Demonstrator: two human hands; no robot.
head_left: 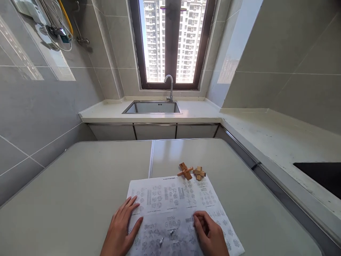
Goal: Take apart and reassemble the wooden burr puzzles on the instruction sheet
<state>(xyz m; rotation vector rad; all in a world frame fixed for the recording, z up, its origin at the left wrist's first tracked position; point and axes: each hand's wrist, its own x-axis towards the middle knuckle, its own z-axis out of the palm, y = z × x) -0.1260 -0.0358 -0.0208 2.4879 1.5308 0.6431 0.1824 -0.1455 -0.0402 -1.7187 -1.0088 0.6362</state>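
A large printed sheet of paper [162, 217] with rows of small diagrams and text lies on the table. My left hand [121, 227] rests flat on the sheet's left edge, fingers spread. On the right half of the sheet is my right hand [209, 233], its fingers curled in and thumb against the index finger; whatever is inside them, if anything, is hidden. Two small grey-and-dark bits or marks [161, 242] show between the hands, too small to name. At the sheet's far edge sit two wooden interlocking puzzles, one reddish-brown [185, 171] and one lighter [199, 173].
The pale table [80, 199] has a seam across it. Beyond it stands a counter [197, 108] with a sink [151, 107] and a faucet [169, 87] beneath a window. Another counter [279, 138] runs along the right, with a black panel [322, 174] in it.
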